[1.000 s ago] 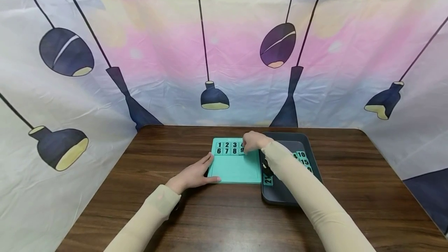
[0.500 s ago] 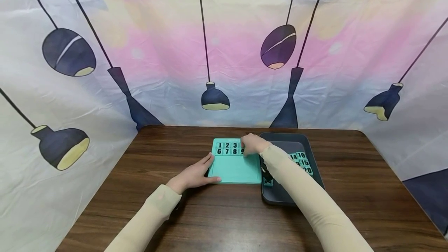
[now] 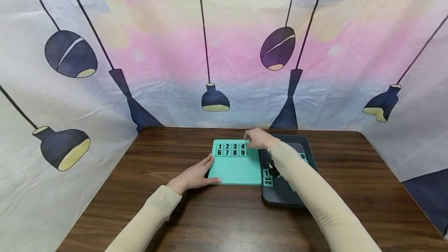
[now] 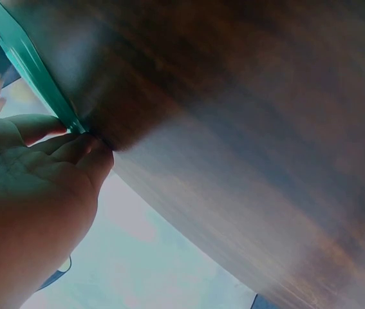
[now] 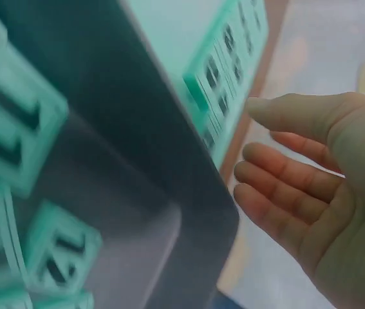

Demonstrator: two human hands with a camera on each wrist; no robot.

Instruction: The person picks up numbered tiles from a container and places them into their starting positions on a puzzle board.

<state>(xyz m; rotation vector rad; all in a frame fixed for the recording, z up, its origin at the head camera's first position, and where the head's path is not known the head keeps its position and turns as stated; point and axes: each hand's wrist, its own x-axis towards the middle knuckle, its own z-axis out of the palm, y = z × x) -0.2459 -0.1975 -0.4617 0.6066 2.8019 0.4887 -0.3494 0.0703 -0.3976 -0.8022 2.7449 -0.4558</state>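
Observation:
A flat teal board [image 3: 234, 172] lies on the table, its far part lined with number tiles reading 1 to 4 and 6 to 9. My left hand [image 3: 192, 175] rests at its near left corner, fingers along the left side and thumb on the front edge. In the left wrist view, the fingertips touch the board's teal edge [image 4: 37, 71]. Over the far right corner, beside the 4 tile [image 3: 243, 146], is my right hand [image 3: 259, 139]. The right wrist view shows its fingers loosely bent with nothing between them, the thumb near the tiles [image 5: 211, 71].
A dark tray [image 3: 280, 198] stands against the board's right side, partly under my right forearm. It holds loose number tiles, among them a 21 [image 3: 268, 182] and a 12 [image 5: 63, 248]. The brown table [image 3: 157, 147] ends at a patterned cloth [image 3: 175, 49] behind.
My right hand has lifted slightly and shifted right, uncovering the 4 and 9 tiles. The left hand keeps its place on the board.

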